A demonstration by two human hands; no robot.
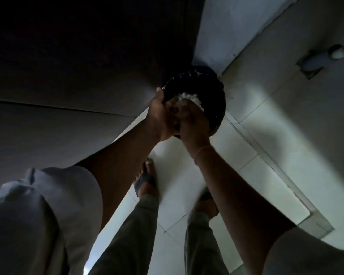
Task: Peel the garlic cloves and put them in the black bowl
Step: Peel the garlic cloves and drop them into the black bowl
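Left grip point(163, 116): a bare hand, closed on the near left rim of the black bowl point(213, 92), with the thumb lying over the rim edge and the fingers wrapped underneath. Right grip point(193, 120): a bare hand, back toward the camera, fingers curled round a white garlic heap point(189, 99) that shows above the knuckles. The two grips touch each other at the bowl's near edge.

The garlic heap is held against the inside of the bowl, at its near side. The light is too dim to tell whether the heap is peeled cloves or loose skins. The bowl is round and dark, its rim looks crinkled, and pale flecks cling to its lower right edge. It is raised in front of the person above the floor, and the frame does not show whether anything supports it from below.

A thin thread band point(202, 152) circles the right wrist. Both forearms are bare, and light short sleeves point(54, 187) show at the lower corners.

Below the arms, two legs in grey-green trousers point(131, 235) stand on a pale tiled floor point(256, 108). The left foot point(145, 179) wears a dark strapped sandal, and the right foot point(207, 203) is partly hidden by the right forearm. A dark wall point(68, 76) fills the left side. A pale pipe fitting point(324, 56) sits at the upper right, well apart from the bowl.
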